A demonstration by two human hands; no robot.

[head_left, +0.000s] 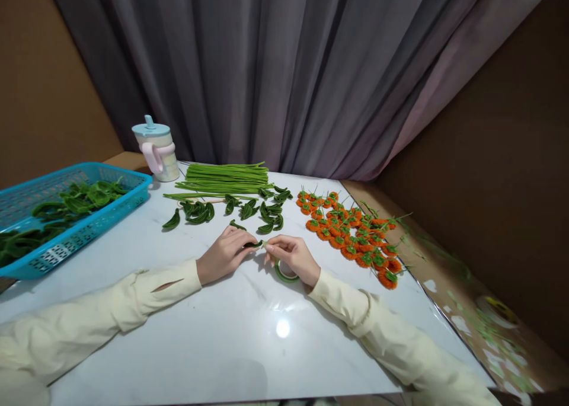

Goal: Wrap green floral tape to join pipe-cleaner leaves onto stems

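My left hand (226, 255) pinches a dark green fuzzy leaf (253, 245) between thumb and fingers. At the leaf's right end, the fingertips of my right hand (297, 258) close on a thin pale green strip (265, 245), which looks like floral tape. A roll of green tape (288, 278) lies on the table partly beneath my right hand. Beyond both hands, several dark green fuzzy leaves (198, 212) are spread in small bunches. Behind those lies a bundle of long green stems (224, 178).
Orange fuzzy flowers (349, 251) with green tops cover the table's right side. At the left stands a blue basket (133, 200) of green leaves, near a lidded cup (168, 166). Scraps and another tape roll (496, 312) lie beyond the right edge of the white table (200, 347).
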